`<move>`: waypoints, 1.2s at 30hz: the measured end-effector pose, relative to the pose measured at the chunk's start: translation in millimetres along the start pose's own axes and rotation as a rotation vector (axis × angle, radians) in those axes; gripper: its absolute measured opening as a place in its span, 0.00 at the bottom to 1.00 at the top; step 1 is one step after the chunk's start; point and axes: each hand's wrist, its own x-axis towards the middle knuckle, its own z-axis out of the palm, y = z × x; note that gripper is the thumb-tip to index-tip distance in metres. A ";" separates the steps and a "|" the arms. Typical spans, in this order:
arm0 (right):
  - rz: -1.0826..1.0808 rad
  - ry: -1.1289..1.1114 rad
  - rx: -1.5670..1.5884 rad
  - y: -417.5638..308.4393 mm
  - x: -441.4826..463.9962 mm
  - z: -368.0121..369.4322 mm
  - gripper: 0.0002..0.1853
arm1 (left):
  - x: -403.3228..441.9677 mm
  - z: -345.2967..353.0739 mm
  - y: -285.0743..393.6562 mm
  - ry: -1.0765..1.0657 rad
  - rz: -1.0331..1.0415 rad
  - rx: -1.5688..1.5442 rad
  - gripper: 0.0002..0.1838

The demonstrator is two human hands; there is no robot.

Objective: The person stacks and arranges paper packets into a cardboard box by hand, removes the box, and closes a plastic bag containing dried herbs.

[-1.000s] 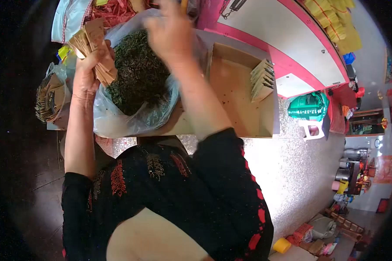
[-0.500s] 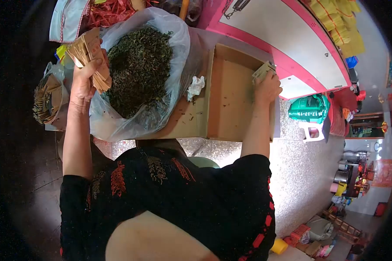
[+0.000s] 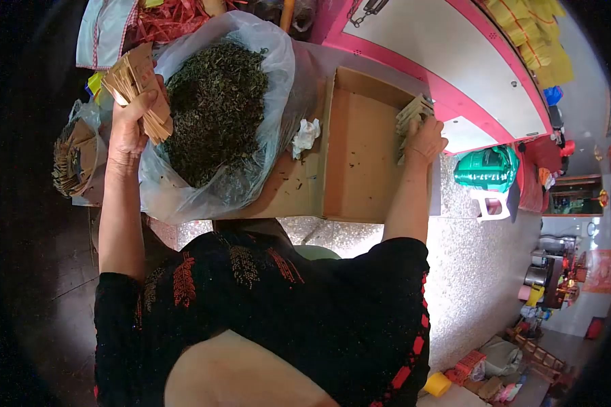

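My left hand [image 3: 130, 121] is closed around a fanned stack of small brown paper packets [image 3: 137, 81], held up beside the bag of dried leaves. That clear plastic bag [image 3: 278, 74] stands wide and holds a dark green heap of chopped dried leaves [image 3: 217, 108]. At the far right end of a shallow cardboard box [image 3: 360, 183], my right hand [image 3: 426, 139] grips a row of small pale paper packets [image 3: 412, 117] against the box's side. The fingertips are partly hidden by the packets. A few leaf bits lie on the box floor.
A crumpled white tissue [image 3: 306, 135] lies on cardboard between bag and box. Left of the bag, another bag holds many brown packets [image 3: 75, 159]. A pink-and-white cabinet [image 3: 421, 41] borders the far side. A green sack [image 3: 485, 169] rests by a white stool [image 3: 490, 205].
My right hand has shifted slightly right, toward the box's edge, and more of the pale packets now show as a row. My left hand stays almost still with its stack.
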 end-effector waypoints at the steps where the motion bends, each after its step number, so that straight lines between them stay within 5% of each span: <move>1: 0.000 -0.001 0.002 1.6 0.6 1.7 0.14 | 0.9 -0.5 -0.7 0.001 0.000 0.002 0.30; 19: -0.085 0.035 0.025 19.3 5.8 17.6 0.13 | -2.1 5.3 -1.2 -0.029 0.026 0.051 0.33; 25: 0.047 -0.083 -0.007 8.1 11.1 -20.2 0.19 | -3.8 15.0 -5.0 0.034 0.065 0.032 0.32; 29: 0.110 0.046 0.068 -24.5 30.8 -60.5 0.19 | -5.9 11.0 -11.6 0.000 0.070 0.128 0.25; 31: 0.281 0.169 0.541 -51.0 44.3 -76.7 0.20 | -3.7 3.7 -27.6 0.028 0.143 0.224 0.22; 36: 0.327 0.227 0.997 -155.7 77.7 -78.4 0.14 | -26.0 33.2 -19.4 -0.026 0.187 0.418 0.24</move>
